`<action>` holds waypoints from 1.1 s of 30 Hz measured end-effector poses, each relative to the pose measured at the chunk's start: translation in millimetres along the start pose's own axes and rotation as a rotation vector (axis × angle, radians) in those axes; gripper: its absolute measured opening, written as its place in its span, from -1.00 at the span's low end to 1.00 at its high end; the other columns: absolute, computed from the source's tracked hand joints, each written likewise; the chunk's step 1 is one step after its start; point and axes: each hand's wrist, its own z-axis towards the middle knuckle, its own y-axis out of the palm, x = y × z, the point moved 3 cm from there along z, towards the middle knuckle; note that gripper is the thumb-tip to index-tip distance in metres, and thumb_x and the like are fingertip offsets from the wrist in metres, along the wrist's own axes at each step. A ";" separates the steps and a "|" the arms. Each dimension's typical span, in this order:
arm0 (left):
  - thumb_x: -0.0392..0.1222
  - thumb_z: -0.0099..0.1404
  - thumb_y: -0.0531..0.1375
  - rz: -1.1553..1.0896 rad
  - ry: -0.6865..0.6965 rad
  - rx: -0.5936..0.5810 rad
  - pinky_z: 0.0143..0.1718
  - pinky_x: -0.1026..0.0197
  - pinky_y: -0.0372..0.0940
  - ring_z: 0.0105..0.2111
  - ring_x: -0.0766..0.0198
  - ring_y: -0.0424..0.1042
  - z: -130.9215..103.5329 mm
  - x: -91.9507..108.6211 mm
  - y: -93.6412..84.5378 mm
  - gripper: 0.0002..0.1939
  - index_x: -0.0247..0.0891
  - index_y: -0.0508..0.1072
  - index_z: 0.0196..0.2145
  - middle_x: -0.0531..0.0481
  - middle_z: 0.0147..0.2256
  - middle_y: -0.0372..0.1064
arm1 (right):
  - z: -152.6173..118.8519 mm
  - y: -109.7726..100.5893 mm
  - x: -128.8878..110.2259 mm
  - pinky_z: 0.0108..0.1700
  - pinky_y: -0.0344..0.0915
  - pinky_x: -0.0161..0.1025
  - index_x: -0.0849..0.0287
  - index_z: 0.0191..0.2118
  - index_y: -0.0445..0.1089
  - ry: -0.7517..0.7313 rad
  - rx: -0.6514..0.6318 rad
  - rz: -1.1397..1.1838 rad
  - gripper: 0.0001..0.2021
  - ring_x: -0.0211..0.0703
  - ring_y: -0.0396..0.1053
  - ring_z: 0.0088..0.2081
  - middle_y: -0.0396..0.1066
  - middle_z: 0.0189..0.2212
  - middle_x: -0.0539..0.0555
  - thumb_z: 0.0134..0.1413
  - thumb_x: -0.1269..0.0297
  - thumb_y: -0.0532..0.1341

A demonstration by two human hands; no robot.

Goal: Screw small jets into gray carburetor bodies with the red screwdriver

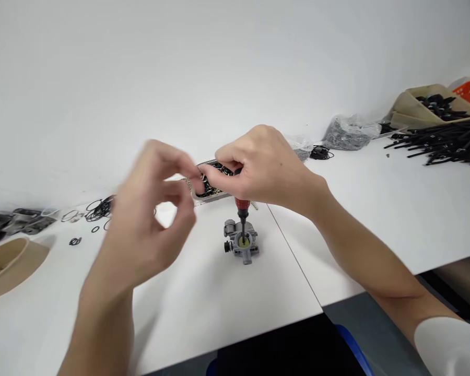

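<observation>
A grey metal part with round openings rests on the white table. The tip of a screwdriver with a red and black handle points down into its yellowish round opening. My right hand is wrapped round the top of that handle, its thumb and forefinger reaching left. Left of it, my left hand is raised above the table, smeared by motion, with thumb and fingers curved apart and nothing visible between them. Behind the hands stands a metal tray of small dark and brassy pieces, partly covered by my fingers.
Black rings and a beige bin lie at the left. Along the right back are a plastic bag, black tubes and a beige bin of black parts. The table's front edge runs below the metal part.
</observation>
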 end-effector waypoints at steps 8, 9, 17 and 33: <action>-0.34 0.12 0.37 -0.268 -0.182 -0.153 -0.65 0.30 0.30 -0.58 0.40 0.40 19.7 -26.8 25.1 -0.38 -0.04 0.14 0.01 0.07 -0.28 0.37 | 1.6 6.9 0.9 -0.52 -0.05 -0.28 0.19 -0.68 0.08 0.027 0.118 -0.055 -0.59 -0.32 0.13 -0.58 -0.02 -0.75 -0.04 0.18 0.27 0.06; -0.35 0.11 0.38 -0.295 -0.191 -0.165 -0.65 0.29 0.33 -0.56 0.37 0.42 20.5 -28.6 29.0 -0.38 -0.06 0.16 0.02 0.08 -0.31 0.37 | 1.8 8.2 -0.4 -0.52 -0.06 -0.28 0.19 -0.67 0.10 0.025 0.134 -0.049 -0.59 -0.32 0.11 -0.58 -0.02 -0.74 -0.05 0.20 0.24 0.06; -0.26 0.07 0.41 -0.346 -0.141 -0.111 -0.69 0.33 0.32 -0.61 0.39 0.37 25.7 -30.8 48.4 -0.62 -0.17 0.31 -0.24 0.15 -0.50 0.30 | 0.1 10.6 -9.4 -0.51 -0.09 -0.26 0.20 -0.69 0.15 -0.031 0.163 0.080 -0.51 -0.36 -0.02 -0.59 -0.01 -0.71 -0.07 0.22 0.11 0.13; -0.34 0.18 0.31 -0.337 -0.066 -0.276 -0.55 0.25 0.44 -0.42 0.27 0.48 18.8 -24.2 36.9 -0.53 -0.11 0.29 0.01 0.00 -0.28 0.41 | -10.4 -23.3 7.0 -0.48 0.21 -0.31 0.11 -0.35 0.44 -0.186 -0.167 0.201 -0.91 -0.32 0.29 -0.46 0.40 -0.43 -0.03 0.14 0.36 0.20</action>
